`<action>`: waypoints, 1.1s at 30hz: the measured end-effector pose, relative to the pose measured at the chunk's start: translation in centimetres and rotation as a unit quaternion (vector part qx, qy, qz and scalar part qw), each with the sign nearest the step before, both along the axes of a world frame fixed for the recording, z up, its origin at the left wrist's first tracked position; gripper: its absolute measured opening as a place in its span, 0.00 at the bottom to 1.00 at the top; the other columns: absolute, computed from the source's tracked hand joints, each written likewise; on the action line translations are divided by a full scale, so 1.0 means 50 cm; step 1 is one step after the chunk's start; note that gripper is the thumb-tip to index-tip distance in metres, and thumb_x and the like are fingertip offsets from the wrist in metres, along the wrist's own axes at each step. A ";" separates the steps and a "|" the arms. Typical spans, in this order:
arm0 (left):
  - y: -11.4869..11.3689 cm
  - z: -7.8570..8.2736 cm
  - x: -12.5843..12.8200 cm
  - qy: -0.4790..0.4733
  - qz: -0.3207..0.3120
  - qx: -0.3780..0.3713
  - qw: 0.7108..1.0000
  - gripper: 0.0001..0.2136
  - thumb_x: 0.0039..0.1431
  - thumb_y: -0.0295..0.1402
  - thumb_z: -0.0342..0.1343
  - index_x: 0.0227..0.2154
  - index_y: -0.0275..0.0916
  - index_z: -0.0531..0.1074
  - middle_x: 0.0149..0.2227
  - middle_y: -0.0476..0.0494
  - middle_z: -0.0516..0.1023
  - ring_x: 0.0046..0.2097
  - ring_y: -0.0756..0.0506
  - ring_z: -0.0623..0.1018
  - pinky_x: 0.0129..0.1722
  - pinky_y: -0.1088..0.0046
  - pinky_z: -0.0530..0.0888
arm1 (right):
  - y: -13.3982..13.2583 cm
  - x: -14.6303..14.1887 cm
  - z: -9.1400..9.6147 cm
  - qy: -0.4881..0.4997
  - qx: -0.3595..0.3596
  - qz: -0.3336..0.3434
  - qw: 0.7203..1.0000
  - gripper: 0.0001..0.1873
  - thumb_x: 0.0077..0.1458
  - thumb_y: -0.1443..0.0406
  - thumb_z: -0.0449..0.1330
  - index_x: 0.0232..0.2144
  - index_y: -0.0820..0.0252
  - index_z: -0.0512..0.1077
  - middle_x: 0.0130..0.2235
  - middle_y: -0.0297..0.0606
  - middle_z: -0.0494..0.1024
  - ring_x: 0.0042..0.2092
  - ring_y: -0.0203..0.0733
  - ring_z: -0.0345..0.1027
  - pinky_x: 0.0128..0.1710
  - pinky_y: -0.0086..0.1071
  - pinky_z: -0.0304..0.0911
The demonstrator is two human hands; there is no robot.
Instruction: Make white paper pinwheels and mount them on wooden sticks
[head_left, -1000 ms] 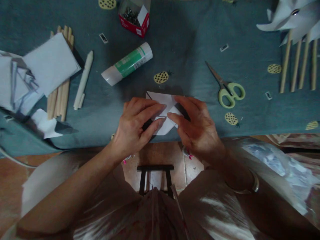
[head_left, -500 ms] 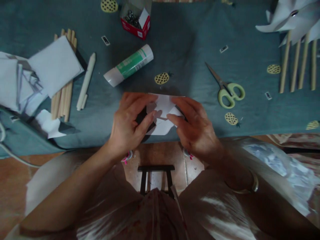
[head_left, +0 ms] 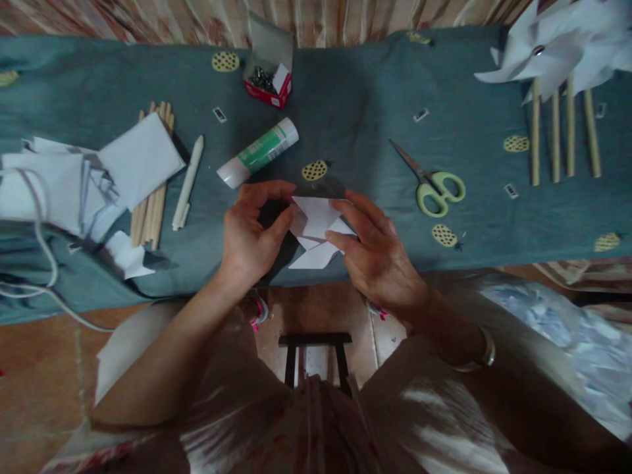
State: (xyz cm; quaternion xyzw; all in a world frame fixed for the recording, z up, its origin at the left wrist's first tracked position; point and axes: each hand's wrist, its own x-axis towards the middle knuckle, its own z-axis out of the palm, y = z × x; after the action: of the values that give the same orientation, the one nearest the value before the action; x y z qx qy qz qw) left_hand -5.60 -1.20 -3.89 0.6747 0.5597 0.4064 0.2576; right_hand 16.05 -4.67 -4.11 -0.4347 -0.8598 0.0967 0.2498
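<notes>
A folded white paper piece [head_left: 316,227] lies near the front edge of a table covered in teal cloth [head_left: 355,99]. My left hand [head_left: 249,230] curls at the paper's left side, thumb and forefinger pinching a flap. My right hand [head_left: 375,253] rests on the paper's right side, its fingers pressing a flap down. Part of the paper is hidden under both hands.
A glue stick [head_left: 259,151] lies just behind my hands, green-handled scissors [head_left: 432,181] to the right. A red box of pins [head_left: 266,82] stands at the back. Wooden sticks and white paper sheets [head_left: 133,164] lie left with a white pen [head_left: 187,181]. Finished paper pinwheels on sticks [head_left: 557,59] lie at the back right.
My left hand has lifted off the paper and curled, raising a flap at the left. The camera view has shifted, showing more of the table's far edge.
</notes>
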 end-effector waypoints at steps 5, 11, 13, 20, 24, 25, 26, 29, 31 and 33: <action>-0.007 0.014 -0.020 0.015 0.012 0.006 1.000 0.10 0.56 0.25 0.54 0.38 0.42 0.76 0.42 0.45 0.80 0.47 0.43 0.78 0.52 0.60 0.74 | 0.002 0.002 -0.005 0.013 0.008 -0.003 1.000 0.15 0.65 0.70 0.50 0.42 0.55 0.76 0.62 0.45 0.69 0.68 0.53 0.56 0.59 0.53 0.65; -0.030 0.030 -0.031 0.064 -0.026 0.018 0.997 0.03 0.57 0.31 0.60 0.33 0.45 0.78 0.37 0.46 0.80 0.43 0.42 0.77 0.45 0.58 0.76 | 0.002 0.006 -0.007 0.027 -0.011 0.000 1.000 0.15 0.64 0.70 0.51 0.43 0.56 0.77 0.64 0.46 0.67 0.70 0.54 0.52 0.60 0.56 0.63; -0.034 0.030 -0.028 0.068 -0.036 0.016 0.997 0.03 0.58 0.33 0.60 0.34 0.45 0.78 0.38 0.45 0.80 0.44 0.42 0.77 0.46 0.59 0.76 | 0.002 0.005 -0.009 0.031 -0.023 -0.003 0.999 0.15 0.64 0.70 0.51 0.43 0.53 0.77 0.64 0.43 0.67 0.70 0.54 0.51 0.61 0.56 0.63; -0.010 0.006 -0.028 0.064 0.004 0.022 0.998 0.10 0.58 0.35 0.61 0.43 0.43 0.77 0.40 0.43 0.81 0.44 0.41 0.78 0.47 0.60 0.76 | 0.003 0.002 -0.018 0.041 -0.002 0.003 0.999 0.16 0.62 0.71 0.51 0.44 0.54 0.77 0.64 0.43 0.67 0.70 0.52 0.51 0.60 0.55 0.63; 0.005 -0.004 -0.017 0.039 0.008 0.011 0.999 0.07 0.58 0.34 0.61 0.39 0.43 0.77 0.38 0.44 0.82 0.43 0.43 0.79 0.45 0.61 0.77 | -0.001 0.005 -0.019 0.043 -0.015 -0.003 0.999 0.17 0.62 0.72 0.52 0.45 0.54 0.76 0.64 0.43 0.67 0.71 0.52 0.50 0.61 0.56 0.62; 0.008 -0.004 -0.014 0.028 0.011 0.005 1.000 0.06 0.58 0.34 0.61 0.38 0.43 0.77 0.37 0.44 0.82 0.42 0.43 0.79 0.45 0.62 0.77 | -0.002 0.005 -0.019 0.045 -0.016 -0.004 0.999 0.17 0.62 0.72 0.52 0.46 0.54 0.76 0.64 0.43 0.67 0.70 0.52 0.50 0.61 0.56 0.62; 0.010 -0.004 -0.010 0.018 0.014 -0.002 1.000 0.06 0.58 0.34 0.61 0.38 0.43 0.78 0.37 0.45 0.82 0.41 0.43 0.79 0.44 0.62 0.77 | -0.003 0.005 -0.019 0.044 -0.015 -0.005 0.999 0.16 0.62 0.72 0.52 0.46 0.54 0.76 0.64 0.43 0.67 0.70 0.52 0.50 0.61 0.56 0.62; 0.013 0.001 -0.002 0.005 0.018 -0.012 1.000 0.05 0.58 0.34 0.60 0.37 0.43 0.78 0.36 0.46 0.83 0.39 0.44 0.79 0.42 0.63 0.78 | -0.003 0.006 -0.017 0.032 -0.002 -0.001 0.999 0.16 0.63 0.71 0.52 0.45 0.55 0.76 0.64 0.44 0.67 0.70 0.53 0.51 0.60 0.55 0.63; 0.014 0.006 0.001 0.012 0.019 -0.008 1.000 0.04 0.58 0.34 0.60 0.36 0.44 0.78 0.35 0.47 0.83 0.38 0.45 0.79 0.41 0.63 0.77 | -0.003 0.005 -0.016 0.025 0.002 -0.002 1.000 0.16 0.64 0.71 0.51 0.45 0.56 0.77 0.63 0.45 0.67 0.70 0.53 0.52 0.60 0.54 0.63; 0.013 0.012 0.002 0.026 0.018 0.005 0.999 0.03 0.59 0.35 0.60 0.35 0.44 0.78 0.35 0.47 0.83 0.39 0.44 0.79 0.41 0.63 0.77 | -0.003 0.004 -0.014 0.028 -0.001 -0.004 1.000 0.16 0.63 0.71 0.51 0.45 0.56 0.77 0.63 0.45 0.68 0.70 0.53 0.52 0.61 0.54 0.62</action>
State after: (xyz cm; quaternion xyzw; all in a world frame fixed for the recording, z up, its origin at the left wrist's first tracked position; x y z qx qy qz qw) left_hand -5.50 -0.53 -3.29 0.6763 0.5760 0.3961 0.2324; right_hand 16.27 -4.80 -4.80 -0.4356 -0.8506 0.1091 0.2734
